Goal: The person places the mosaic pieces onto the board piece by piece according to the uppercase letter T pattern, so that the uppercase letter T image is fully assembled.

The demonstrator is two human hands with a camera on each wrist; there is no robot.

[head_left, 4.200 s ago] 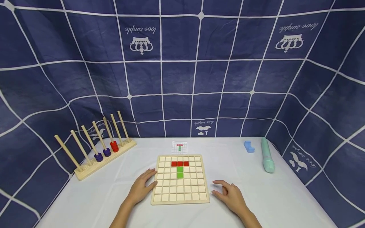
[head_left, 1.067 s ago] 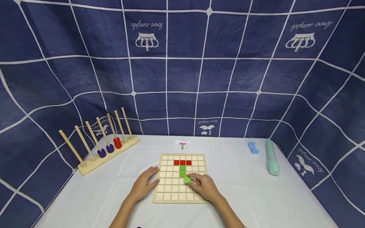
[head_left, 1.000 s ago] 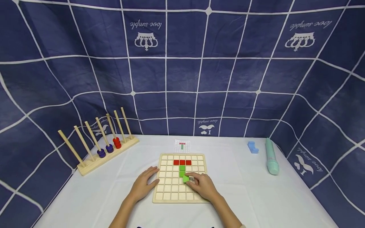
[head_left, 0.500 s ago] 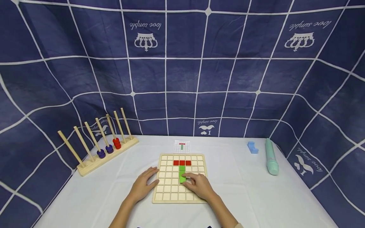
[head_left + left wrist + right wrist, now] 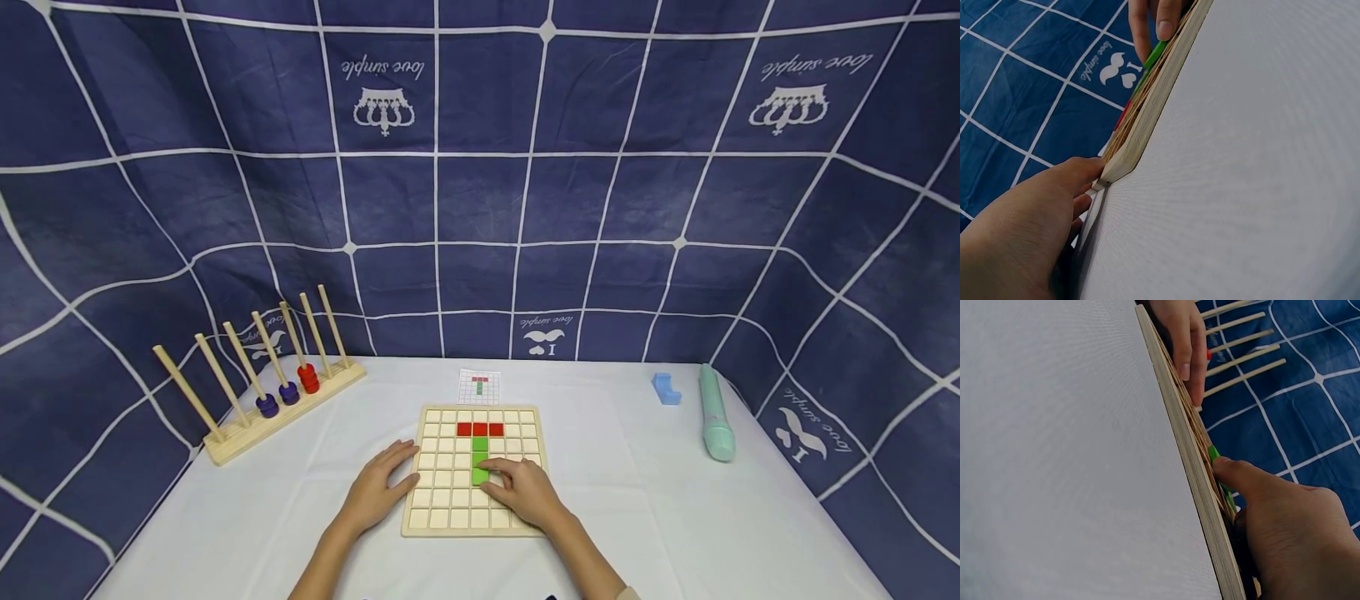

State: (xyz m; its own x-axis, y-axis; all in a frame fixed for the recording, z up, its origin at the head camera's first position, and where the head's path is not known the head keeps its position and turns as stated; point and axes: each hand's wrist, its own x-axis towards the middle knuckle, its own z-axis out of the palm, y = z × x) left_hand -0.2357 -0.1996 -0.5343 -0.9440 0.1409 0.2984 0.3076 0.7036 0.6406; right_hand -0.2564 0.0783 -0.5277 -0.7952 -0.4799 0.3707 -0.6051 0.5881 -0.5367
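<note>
A square wooden grid board [image 5: 468, 534] lies on the white table. A row of red tiles [image 5: 480, 429] sits near its top, and a column of green tiles [image 5: 480, 444] runs down from the middle red one. My right hand [image 5: 525, 492] pinches the lowest green tile [image 5: 480, 478] between thumb and index finger, in the square at the column's bottom. From the left wrist view, that tile [image 5: 1155, 54] shows at the fingertips, close against the board. My left hand [image 5: 375, 492] rests by the board's left edge, thumb and fingertips touching it, fingers loosely extended.
Just behind the board lies a small printed pattern card [image 5: 479, 387]. A wooden peg rack [image 5: 285, 417] with purple and red rings stands at the back left. At the right are a light blue stand-like piece [image 5: 665, 390] and a mint green microphone [image 5: 717, 417]. A dark blue checked cloth [image 5: 480, 200] hangs behind.
My right hand came in from beside the board with a green tile and brought it leftward into the square under the other green tiles. The left hand has stayed at the board's left edge.
</note>
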